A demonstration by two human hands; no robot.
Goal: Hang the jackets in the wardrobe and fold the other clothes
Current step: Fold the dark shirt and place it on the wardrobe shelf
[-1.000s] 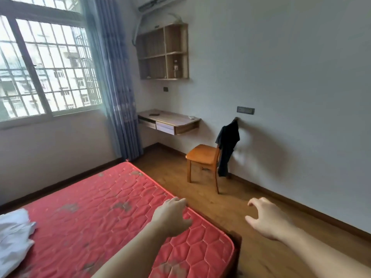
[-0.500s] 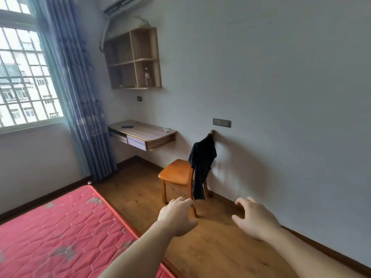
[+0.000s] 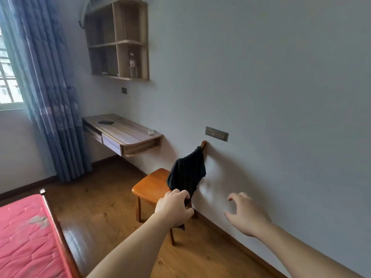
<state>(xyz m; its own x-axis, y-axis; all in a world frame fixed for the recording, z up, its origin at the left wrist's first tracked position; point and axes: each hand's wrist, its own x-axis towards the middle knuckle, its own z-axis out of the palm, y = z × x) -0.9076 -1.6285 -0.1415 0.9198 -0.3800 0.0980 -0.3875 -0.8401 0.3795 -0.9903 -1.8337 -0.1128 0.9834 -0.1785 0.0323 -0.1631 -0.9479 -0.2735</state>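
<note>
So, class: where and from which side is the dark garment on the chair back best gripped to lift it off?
Grip the dark garment at its top fold, coming from above: it drapes over the chair post. The left hand holds only the low hem.

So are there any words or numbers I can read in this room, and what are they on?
None can be read.
The bottle on the wall shelf has a label, too blurred to read.
The socket plate shows only marks, too small to read.
The dark garment in the left hand shows no print.
</note>
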